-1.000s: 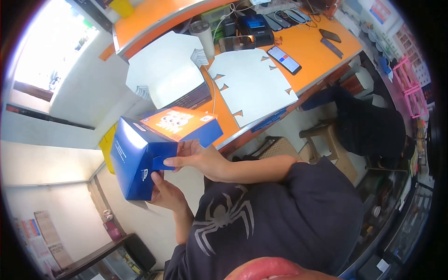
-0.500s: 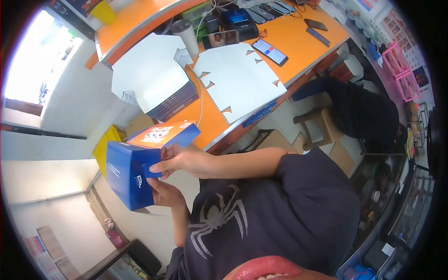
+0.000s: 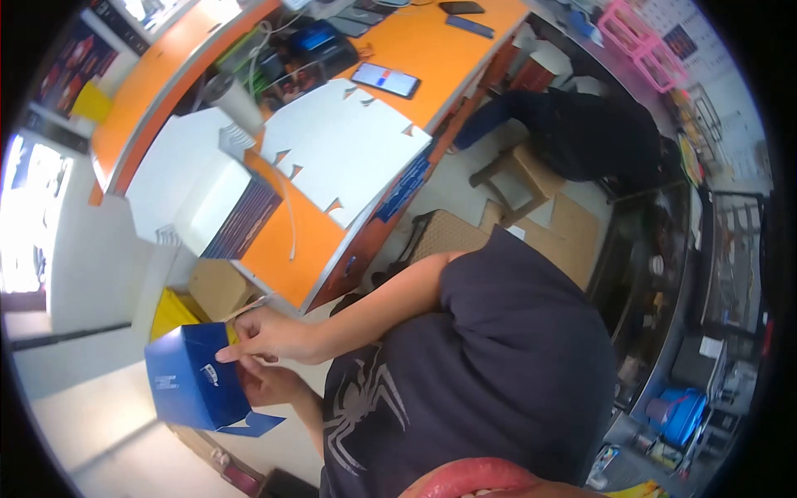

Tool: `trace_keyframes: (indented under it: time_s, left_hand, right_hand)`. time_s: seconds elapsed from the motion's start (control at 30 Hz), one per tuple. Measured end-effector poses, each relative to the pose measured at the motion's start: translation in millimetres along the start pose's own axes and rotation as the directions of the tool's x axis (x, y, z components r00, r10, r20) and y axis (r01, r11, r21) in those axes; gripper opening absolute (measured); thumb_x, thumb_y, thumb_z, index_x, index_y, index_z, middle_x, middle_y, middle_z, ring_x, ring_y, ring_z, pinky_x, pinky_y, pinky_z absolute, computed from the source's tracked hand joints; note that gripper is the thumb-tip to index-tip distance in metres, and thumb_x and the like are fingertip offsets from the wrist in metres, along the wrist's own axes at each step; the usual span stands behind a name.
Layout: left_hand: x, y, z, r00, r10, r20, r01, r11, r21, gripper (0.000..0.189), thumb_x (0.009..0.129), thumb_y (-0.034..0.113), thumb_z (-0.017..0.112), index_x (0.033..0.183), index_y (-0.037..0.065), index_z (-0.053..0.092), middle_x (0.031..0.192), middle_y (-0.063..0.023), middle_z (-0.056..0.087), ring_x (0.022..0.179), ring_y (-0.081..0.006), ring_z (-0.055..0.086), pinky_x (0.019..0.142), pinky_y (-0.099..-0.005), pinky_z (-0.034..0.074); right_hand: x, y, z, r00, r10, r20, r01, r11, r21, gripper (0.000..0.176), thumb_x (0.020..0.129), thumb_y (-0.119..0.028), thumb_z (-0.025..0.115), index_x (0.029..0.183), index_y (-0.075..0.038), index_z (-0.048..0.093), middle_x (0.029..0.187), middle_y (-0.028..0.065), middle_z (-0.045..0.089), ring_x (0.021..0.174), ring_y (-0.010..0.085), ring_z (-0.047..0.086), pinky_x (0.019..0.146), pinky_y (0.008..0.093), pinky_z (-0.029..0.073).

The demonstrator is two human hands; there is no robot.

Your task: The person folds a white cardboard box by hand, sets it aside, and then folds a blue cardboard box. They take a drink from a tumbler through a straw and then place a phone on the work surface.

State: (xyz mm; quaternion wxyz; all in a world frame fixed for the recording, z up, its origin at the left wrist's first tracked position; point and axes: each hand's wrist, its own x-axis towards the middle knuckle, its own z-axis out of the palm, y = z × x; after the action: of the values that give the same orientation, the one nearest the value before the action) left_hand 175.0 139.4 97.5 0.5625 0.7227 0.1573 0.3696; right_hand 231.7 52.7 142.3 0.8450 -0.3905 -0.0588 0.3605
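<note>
A blue folded carton [image 3: 187, 373] with small white print is held tilted at the lower left. My right hand [image 3: 278, 334] pinches the carton's upper edge near a white logo, its fingertips bent over the cardboard. Just below, my left hand [image 3: 270, 383] grips the near side; some of its fingers are hidden behind the carton. A blue flap [image 3: 259, 425] sticks out at the carton's lower corner. Thin cardboard above my right hand appears nearly edge-on. On the orange table [image 3: 290, 257] lie two stacks of flat carton blanks, a left stack [image 3: 178, 166] and a right stack [image 3: 349, 149], white sides up.
A lit phone [image 3: 384, 80] and two dark phones lie on the table, with a white cup [image 3: 232, 100] and cables behind. Under the table corner is a brown cardboard box [image 3: 217, 286]. Another person [image 3: 589, 133] bends over near a wooden stool [image 3: 519, 178].
The carton has turned, so its orange printed panel no longer shows and a blue flap now juts out below. My right hand has shifted to the upper edge. The view has swung round.
</note>
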Motion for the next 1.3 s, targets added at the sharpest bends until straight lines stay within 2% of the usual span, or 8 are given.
trace_keyframes:
  time_s: [0.13, 0.23, 0.33, 0.53, 0.7, 0.8, 0.93, 1.3]
  left_hand:
    - [22.8, -6.2, -4.0, 0.97, -0.035, -0.239, 0.027, 0.999, -0.035, 0.04, 0.09, 0.027, 0.054, 0.11, -0.007, 0.052, 0.102, -0.0144, 0.06, 0.085, -0.0198, 0.056, 0.079, -0.0268, 0.043]
    - [45.0, -15.5, -30.6, 0.967, 0.07, -0.246, -0.059, 0.997, 0.053, 0.043, 0.09, 0.029, 0.055, 0.11, -0.009, 0.05, 0.102, -0.017, 0.059, 0.086, -0.0212, 0.057, 0.081, -0.0285, 0.044]
    - [60.3, -19.3, -71.1, 0.965, 0.105, -0.241, -0.09, 0.993, 0.073, 0.043, 0.088, 0.025, 0.057, 0.111, -0.01, 0.049, 0.106, -0.0186, 0.057, 0.092, -0.0226, 0.056, 0.085, -0.0312, 0.043]
    - [64.1, 18.9, -123.0, 0.974, 0.061, 0.218, -0.072, 0.996, 0.044, 0.038, 0.08, 0.007, 0.065, 0.112, -0.006, 0.049, 0.102, -0.0149, 0.059, 0.087, -0.0192, 0.057, 0.081, -0.0293, 0.045]
    - [59.3, 48.6, -118.3, 0.725, -0.543, 0.423, 0.025, 0.634, 0.773, 0.036, 0.072, 0.005, 0.073, 0.102, -0.003, 0.055, 0.096, -0.0087, 0.06, 0.083, -0.0127, 0.055, 0.074, -0.0236, 0.044]
    - [47.9, 31.6, -114.5, 0.642, -0.395, 0.658, 0.032, 0.87, 0.491, 0.027, 0.069, 0.004, 0.074, 0.09, -0.002, 0.059, 0.086, -0.0062, 0.062, 0.077, -0.0108, 0.055, 0.068, -0.0232, 0.043]
    - [43.2, 53.7, -74.1, 0.479, -0.317, 0.819, -0.12, 0.9, 0.418, 0.014, 0.069, 0.001, 0.072, 0.076, -0.005, 0.062, 0.064, -0.0057, 0.061, 0.064, -0.0087, 0.056, 0.058, -0.0225, 0.041]
    - [57.6, 66.9, -70.1, 0.401, -0.278, 0.873, -0.114, 0.93, 0.348, 0.011, 0.079, 0.002, 0.059, 0.086, -0.006, 0.061, 0.079, -0.0092, 0.065, 0.081, -0.0146, 0.06, 0.076, -0.0266, 0.045]
  right_hand:
    - [-3.6, 9.6, 2.5, 0.973, 0.229, 0.008, -0.229, 0.973, 0.02, 0.026, 0.082, -0.031, 0.066, 0.076, -0.007, 0.055, 0.057, -0.0038, 0.042, 0.049, 0.0057, 0.041, 0.045, 0.021, 0.032]
    - [-19.2, 9.2, 8.0, 0.894, 0.206, 0.397, -0.178, 0.978, -0.107, 0.02, 0.084, -0.025, 0.062, 0.084, -0.005, 0.057, 0.058, -0.0026, 0.045, 0.048, 0.0051, 0.041, 0.043, 0.0211, 0.031]
    - [-35.6, -32.2, 0.1, 0.709, -0.068, 0.702, 0.227, 0.964, -0.136, 0.017, 0.085, -0.02, 0.06, 0.092, -0.005, 0.058, 0.063, -0.0005, 0.05, 0.05, 0.006, 0.044, 0.045, 0.0224, 0.034]
    - [-26.6, -58.2, -21.0, 0.743, -0.464, 0.483, 0.665, 0.596, -0.451, 0.025, 0.084, -0.018, 0.059, 0.107, -0.008, 0.058, 0.087, 0.0059, 0.059, 0.074, 0.0143, 0.054, 0.064, 0.0284, 0.043]
    - [-16.5, -40.1, -15.7, 0.468, -0.648, 0.601, 0.864, 0.194, -0.464, 0.031, 0.087, -0.028, 0.055, 0.111, -0.009, 0.058, 0.115, 0.0129, 0.055, 0.116, 0.0305, 0.045, 0.096, 0.0406, 0.036]
    - [-5.8, -28.7, -20.5, 0.517, -0.392, 0.761, 0.852, 0.146, -0.504, 0.032, 0.087, -0.032, 0.054, 0.106, -0.008, 0.06, 0.119, 0.0161, 0.054, 0.124, 0.0327, 0.037, 0.104, 0.0452, 0.027]
    - [-1.6, -43.9, -25.3, 0.681, 0.064, 0.73, 0.704, 0.219, -0.676, 0.033, 0.081, -0.037, 0.061, 0.097, -0.008, 0.063, 0.095, 0.0124, 0.064, 0.096, 0.0276, 0.058, 0.082, 0.0372, 0.045]
    - [0.5, -63.0, -19.1, 0.598, 0.355, 0.719, 0.681, 0.247, -0.689, 0.035, 0.071, -0.033, 0.072, 0.081, 0.001, 0.067, 0.076, 0.011, 0.064, 0.068, 0.0211, 0.061, 0.062, 0.0314, 0.049]
